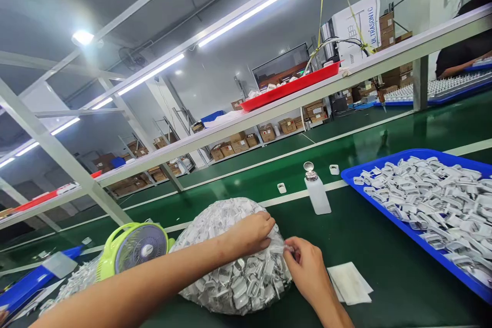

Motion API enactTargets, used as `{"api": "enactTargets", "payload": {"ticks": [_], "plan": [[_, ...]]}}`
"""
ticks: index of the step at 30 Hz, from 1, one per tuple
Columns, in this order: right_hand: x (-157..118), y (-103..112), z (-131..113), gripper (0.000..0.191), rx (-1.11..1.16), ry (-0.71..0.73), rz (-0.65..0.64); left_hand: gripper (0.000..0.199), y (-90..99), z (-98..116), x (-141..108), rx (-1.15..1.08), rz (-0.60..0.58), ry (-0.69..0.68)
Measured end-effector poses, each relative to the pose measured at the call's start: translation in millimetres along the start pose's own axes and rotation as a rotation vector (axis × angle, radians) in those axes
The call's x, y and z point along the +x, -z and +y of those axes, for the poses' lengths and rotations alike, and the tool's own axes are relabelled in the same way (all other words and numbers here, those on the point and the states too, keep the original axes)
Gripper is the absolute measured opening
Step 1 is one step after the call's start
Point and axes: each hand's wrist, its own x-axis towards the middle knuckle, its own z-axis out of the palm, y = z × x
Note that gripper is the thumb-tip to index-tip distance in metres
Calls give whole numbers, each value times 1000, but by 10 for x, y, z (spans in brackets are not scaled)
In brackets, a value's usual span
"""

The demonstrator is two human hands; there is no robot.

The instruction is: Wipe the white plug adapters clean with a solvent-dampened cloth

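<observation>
A big clear plastic bag point(242, 284) full of small white plastic parts rests on the green bench in front of me. My left hand point(251, 233) reaches across the top of the bag, its fingers closed on the gathered plastic film. At the bag's right side my right hand point(305, 264) pinches another fold of the same film between thumb and fingers. Both hands are close together, with a stretch of crumpled film between them. The fingertips of the left hand are partly hidden.
Right of the bag are white cloths point(350, 284) and a white pump bottle point(317, 195). A blue tray point(400, 230) holds many white parts. Left stands a green fan point(134, 248). A red tray point(292, 87) sits on the overhead shelf. Another person's arm point(461, 64) shows far right.
</observation>
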Motion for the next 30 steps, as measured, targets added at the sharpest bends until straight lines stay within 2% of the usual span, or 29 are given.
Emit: {"api": "enactTargets", "payload": {"ticks": [1,4,6,8,10,12,15,17,20,23,27,30], "plan": [[-66,10,-67,19,11,-9,-24,3,-27,9,31,1,0,12],[-250,29,-252,25,36,0,-112,18,-78,36,99,5,18,69],[-291,79,-267,29,35,19,-156,23,-56,57,85,9,50,123],[-238,172,-173,29,17,18,-152,22,-5,93,15,5,70,127],[-124,266,-40,27,-19,11,-104,23,24,148,-84,3,56,74],[-2,292,45,36,-63,53,-80,25,-7,209,-174,15,25,22],[120,160,31,43,-80,176,-171,10,-118,265,-244,37,2,0],[170,35,3,35,-86,195,-198,16,-163,260,-261,22,6,1],[272,-20,88,9,-87,128,-156,19,-116,227,-315,-33,31,26],[442,116,334,18,-93,-18,-51,25,24,229,-460,-183,85,15],[639,324,653,22,-77,-234,44,31,192,306,-757,-500,138,-163],[636,331,713,23,12,-315,43,26,166,406,-926,-483,123,-166]]}}
